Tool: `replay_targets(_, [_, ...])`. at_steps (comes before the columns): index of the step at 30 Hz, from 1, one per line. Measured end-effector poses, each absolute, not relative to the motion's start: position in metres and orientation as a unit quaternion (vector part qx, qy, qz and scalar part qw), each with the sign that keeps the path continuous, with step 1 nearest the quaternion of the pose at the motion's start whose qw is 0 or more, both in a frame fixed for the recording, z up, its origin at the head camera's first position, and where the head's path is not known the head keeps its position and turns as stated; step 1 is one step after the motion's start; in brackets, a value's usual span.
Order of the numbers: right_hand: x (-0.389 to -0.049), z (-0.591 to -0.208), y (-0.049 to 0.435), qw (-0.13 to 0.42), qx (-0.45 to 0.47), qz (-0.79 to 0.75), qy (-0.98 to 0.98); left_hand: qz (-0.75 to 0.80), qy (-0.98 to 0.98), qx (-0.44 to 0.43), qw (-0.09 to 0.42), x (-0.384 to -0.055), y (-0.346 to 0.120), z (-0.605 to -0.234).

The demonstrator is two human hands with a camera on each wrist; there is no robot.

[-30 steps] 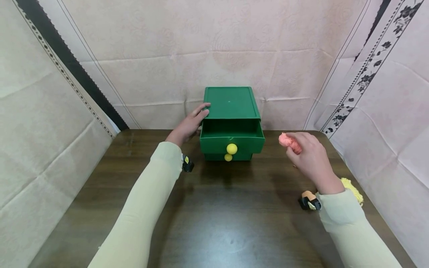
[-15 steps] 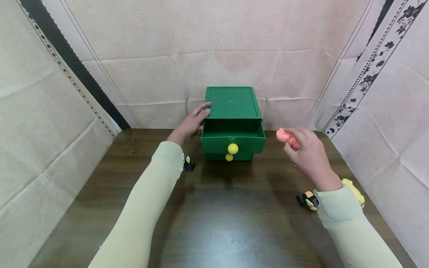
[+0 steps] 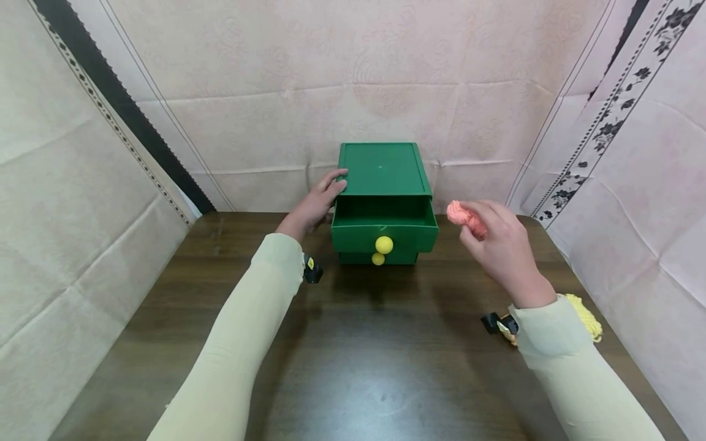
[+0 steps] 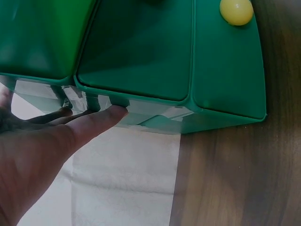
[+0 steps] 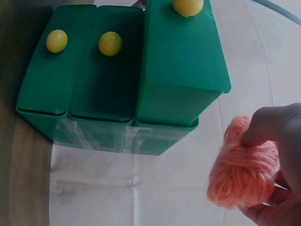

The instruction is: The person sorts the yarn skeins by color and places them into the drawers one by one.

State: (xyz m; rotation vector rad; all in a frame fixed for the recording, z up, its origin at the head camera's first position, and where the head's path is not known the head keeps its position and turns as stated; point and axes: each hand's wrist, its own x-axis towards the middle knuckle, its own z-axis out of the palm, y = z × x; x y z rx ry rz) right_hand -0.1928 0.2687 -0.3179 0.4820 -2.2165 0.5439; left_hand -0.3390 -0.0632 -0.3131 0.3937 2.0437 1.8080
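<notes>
A green drawer unit (image 3: 380, 168) with yellow round knobs stands at the back of the table. Its top drawer (image 3: 386, 236) is pulled out, and the two lower drawers (image 5: 101, 80) are closed in the right wrist view. My left hand (image 3: 314, 205) rests against the unit's left side, fingers extended along it; the left wrist view shows the fingers (image 4: 96, 125) touching that side. Right of the pulled-out drawer, my right hand (image 3: 499, 245) pinches a coral-pink ball of yarn (image 5: 242, 172) between thumb and fingers, held in the air apart from the unit.
Yellow yarn (image 3: 586, 317) lies at the table's right edge, partly behind the right sleeve. An orange-tan item (image 3: 508, 334) beside it is mostly hidden by the wrist camera. Pale patterned cloth (image 3: 397, 92) hangs behind the dark wooden table (image 3: 353, 367) and at both sides.
My right hand has moved left and slightly up with the pink yarn, closer to the pulled-out drawer. The left hand keeps its place on the unit's side.
</notes>
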Motion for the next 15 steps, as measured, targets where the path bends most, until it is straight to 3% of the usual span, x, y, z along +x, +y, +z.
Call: replay_targets(15, [-0.200, -0.308, 0.250, 0.390, 0.205, 0.220, -0.870, 0.646, 0.728, 0.133, 0.189, -0.338, -0.061, -0.313])
